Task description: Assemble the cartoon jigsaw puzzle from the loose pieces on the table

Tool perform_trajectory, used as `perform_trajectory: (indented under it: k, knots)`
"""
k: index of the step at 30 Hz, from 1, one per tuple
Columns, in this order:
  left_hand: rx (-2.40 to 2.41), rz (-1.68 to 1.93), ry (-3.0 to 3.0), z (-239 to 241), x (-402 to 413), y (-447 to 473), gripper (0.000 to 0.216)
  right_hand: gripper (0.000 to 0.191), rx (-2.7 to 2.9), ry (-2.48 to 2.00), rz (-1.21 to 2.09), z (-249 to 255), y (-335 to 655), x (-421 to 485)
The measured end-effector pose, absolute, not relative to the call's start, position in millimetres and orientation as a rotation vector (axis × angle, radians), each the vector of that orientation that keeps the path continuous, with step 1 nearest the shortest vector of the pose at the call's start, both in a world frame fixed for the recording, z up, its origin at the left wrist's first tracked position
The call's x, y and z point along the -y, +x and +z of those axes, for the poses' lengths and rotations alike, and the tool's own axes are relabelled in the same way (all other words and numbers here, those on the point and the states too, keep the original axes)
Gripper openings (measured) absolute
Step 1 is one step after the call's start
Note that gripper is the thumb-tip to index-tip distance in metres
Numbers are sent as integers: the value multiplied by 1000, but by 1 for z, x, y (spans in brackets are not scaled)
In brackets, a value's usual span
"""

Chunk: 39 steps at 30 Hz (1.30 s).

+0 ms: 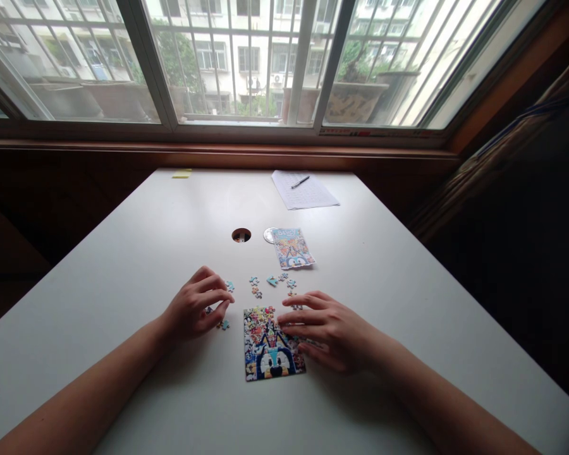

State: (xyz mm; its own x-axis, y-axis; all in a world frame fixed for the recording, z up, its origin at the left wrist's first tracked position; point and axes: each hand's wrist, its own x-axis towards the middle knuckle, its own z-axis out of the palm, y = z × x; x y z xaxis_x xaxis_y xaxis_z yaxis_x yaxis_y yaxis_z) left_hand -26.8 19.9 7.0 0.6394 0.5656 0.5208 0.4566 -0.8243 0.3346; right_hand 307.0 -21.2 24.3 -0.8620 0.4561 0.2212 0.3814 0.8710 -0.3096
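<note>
A small, mostly assembled colourful jigsaw puzzle (270,347) lies on the white table (146,253) in front of me. My right hand (325,328) rests at its upper right edge, fingers stretched out and touching the puzzle. My left hand (196,309) hovers just left of the puzzle with fingers curled over a few loose pieces (222,324); what it grips, if anything, is hidden. Several more loose pieces (270,284) are scattered just beyond the puzzle. A printed reference picture (293,248) lies farther back.
A round cable hole (241,235) sits in the table's middle. A sheet of paper (308,193) with a pen (300,182) lies near the far edge, and a yellow sticky note (181,173) at the back left. A window (246,63) runs behind the table.
</note>
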Motion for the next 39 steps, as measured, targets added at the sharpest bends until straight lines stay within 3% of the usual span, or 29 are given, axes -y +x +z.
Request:
perform_trajectory:
  k: [39]
  knots:
    - [-784, 879, 2718, 6, -20, -28, 17, 45, 2743, -623, 367, 21, 307, 22]
